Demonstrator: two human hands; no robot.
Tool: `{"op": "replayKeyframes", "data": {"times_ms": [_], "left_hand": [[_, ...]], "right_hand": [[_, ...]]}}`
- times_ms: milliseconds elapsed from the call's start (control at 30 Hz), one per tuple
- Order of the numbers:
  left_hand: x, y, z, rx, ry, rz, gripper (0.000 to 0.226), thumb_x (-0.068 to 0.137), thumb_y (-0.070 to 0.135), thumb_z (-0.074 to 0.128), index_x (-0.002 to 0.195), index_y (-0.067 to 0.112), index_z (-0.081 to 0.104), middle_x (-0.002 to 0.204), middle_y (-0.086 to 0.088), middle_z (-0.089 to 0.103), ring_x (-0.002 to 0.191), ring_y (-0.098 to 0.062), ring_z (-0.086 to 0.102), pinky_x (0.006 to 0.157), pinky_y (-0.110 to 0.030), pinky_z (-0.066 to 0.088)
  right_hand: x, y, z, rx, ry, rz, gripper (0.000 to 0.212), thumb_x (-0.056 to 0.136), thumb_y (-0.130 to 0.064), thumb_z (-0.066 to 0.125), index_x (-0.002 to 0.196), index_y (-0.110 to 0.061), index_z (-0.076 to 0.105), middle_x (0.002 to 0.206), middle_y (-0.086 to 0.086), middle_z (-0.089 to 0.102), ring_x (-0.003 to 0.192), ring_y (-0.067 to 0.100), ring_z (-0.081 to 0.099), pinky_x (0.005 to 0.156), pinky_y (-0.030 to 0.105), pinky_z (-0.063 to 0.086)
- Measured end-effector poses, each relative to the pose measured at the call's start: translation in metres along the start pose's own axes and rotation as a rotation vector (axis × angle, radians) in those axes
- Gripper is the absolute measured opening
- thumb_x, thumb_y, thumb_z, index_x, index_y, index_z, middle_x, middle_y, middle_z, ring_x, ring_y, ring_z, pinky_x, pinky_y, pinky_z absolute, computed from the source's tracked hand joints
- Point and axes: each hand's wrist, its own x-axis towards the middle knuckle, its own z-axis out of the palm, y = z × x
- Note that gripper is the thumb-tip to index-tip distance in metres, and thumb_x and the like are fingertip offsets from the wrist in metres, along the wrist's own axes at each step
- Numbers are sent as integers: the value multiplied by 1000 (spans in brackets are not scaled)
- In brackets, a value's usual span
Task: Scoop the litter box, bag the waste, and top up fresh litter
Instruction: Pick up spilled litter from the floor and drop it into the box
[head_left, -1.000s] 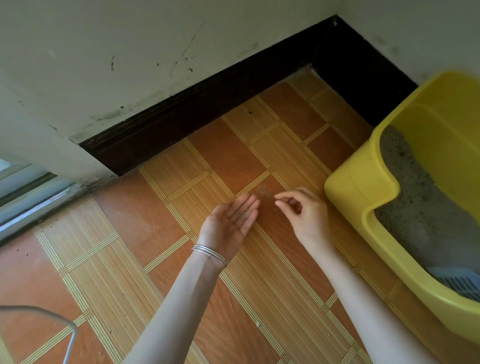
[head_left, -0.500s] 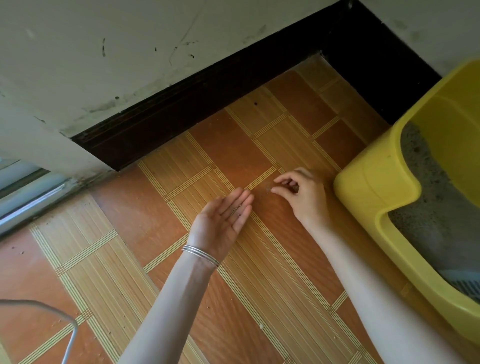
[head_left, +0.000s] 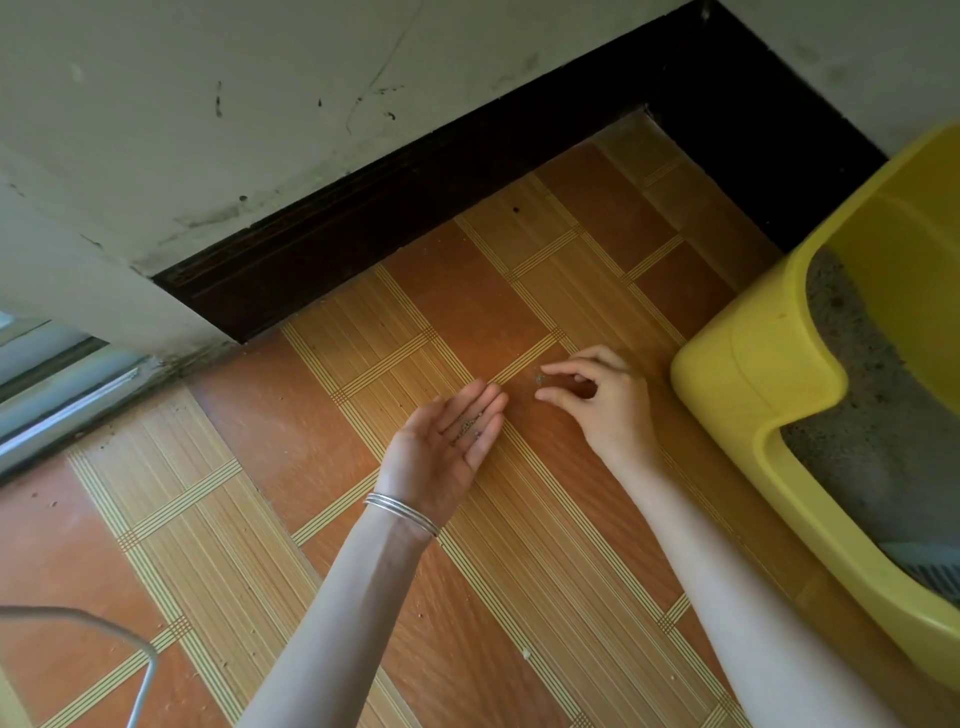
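My left hand (head_left: 441, 447) lies palm up just above the floor, fingers straight, with a few grey litter grains (head_left: 470, 427) resting on them. My right hand (head_left: 602, 400) hovers low over the tiles to its right, fingers loosely curled. Its index finger and thumb are slightly apart around a small cluster of stray grains (head_left: 539, 378) on the floor. The yellow litter box (head_left: 753, 364) stands at the right, holding grey litter (head_left: 872, 415). A blue-grey slotted scoop (head_left: 930, 569) lies in its near corner, partly cut off by the frame edge.
Orange and striped floor tiles (head_left: 311, 441) carry scattered crumbs. A dark skirting board (head_left: 415, 192) runs along the white wall and turns behind the box. A sliding door track (head_left: 62, 395) is at the left. A thin white wire loop (head_left: 130, 639) sits at the bottom left.
My right hand's thumb and index finger have spread a little at the floor grains. My left palm stays open in place. The view has shifted, putting the box further right.
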Motion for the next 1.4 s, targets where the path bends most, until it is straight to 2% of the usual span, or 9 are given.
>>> {"op": "replayKeyframes", "data": {"times_ms": [233, 533, 700, 800, 900, 1033, 1200, 1300, 1400], "left_hand": [[0, 0, 0, 6, 0, 5, 41, 100, 19, 31, 118, -7, 57, 116, -20, 65, 110, -29, 62, 97, -34, 47], [1, -1, -1, 19, 6, 5, 40, 100, 19, 31, 116, -7, 58, 116, -20, 65, 108, -29, 64, 94, -34, 50], [-1, -6, 1, 20, 19, -11, 40, 100, 18, 32, 115, -7, 59, 115, -21, 65, 108, -30, 64, 95, -35, 48], [-2, -12, 5, 15, 25, -14, 40, 101, 18, 32, 113, -8, 60, 113, -21, 66, 105, -30, 65, 91, -35, 50], [-5, -20, 11, 30, 26, -22, 38, 100, 17, 33, 107, -7, 62, 104, -21, 69, 96, -28, 68, 86, -33, 55], [-8, -30, 17, 40, 7, -47, 39, 101, 18, 32, 101, -4, 64, 95, -17, 69, 82, -22, 67, 70, -28, 57], [-14, -24, 14, 18, -43, -34, 40, 101, 18, 31, 112, -7, 60, 112, -21, 67, 103, -29, 66, 90, -37, 52], [-12, -14, 7, -1, -41, -3, 40, 100, 18, 30, 113, -7, 59, 115, -21, 66, 107, -30, 64, 93, -37, 51], [-12, -9, 4, 5, -23, 13, 39, 100, 18, 31, 113, -6, 59, 114, -20, 66, 107, -30, 63, 90, -36, 51]], "right_hand": [[-2, -1, 14, -20, 133, -20, 13, 71, -25, 77, 82, -17, 74, 82, -5, 63, 78, 20, 59, 62, 36, 52], [-5, -7, 19, -304, 177, -121, 17, 85, -29, 59, 81, -16, 68, 73, -3, 59, 74, 19, 50, 62, 32, 44], [-9, -14, 21, -455, 124, -103, 8, 85, -20, 63, 82, -13, 64, 80, 2, 62, 79, 24, 54, 67, 36, 45], [-16, -18, 14, -342, 54, -101, 9, 87, -19, 61, 83, -11, 63, 81, 0, 61, 80, 21, 52, 71, 39, 48], [-33, -38, -2, -29, 6, -89, 21, 90, -31, 50, 86, -14, 62, 84, -9, 53, 85, 13, 47, 76, 27, 44], [-49, -53, -16, 75, -31, -142, 21, 85, -35, 57, 88, -19, 71, 87, -11, 58, 89, 11, 52, 81, 28, 45], [-45, -32, -31, 61, 76, -15, 15, 84, -19, 67, 97, -19, 73, 93, -6, 62, 92, 11, 57, 76, 24, 49], [-34, -19, -29, -2, 78, 25, 17, 79, -20, 72, 96, -16, 73, 89, -4, 62, 85, 16, 58, 73, 32, 51], [-22, -11, -20, -29, 38, 63, 23, 75, -20, 75, 97, -16, 72, 87, -3, 61, 80, 15, 55, 73, 33, 50]]}}
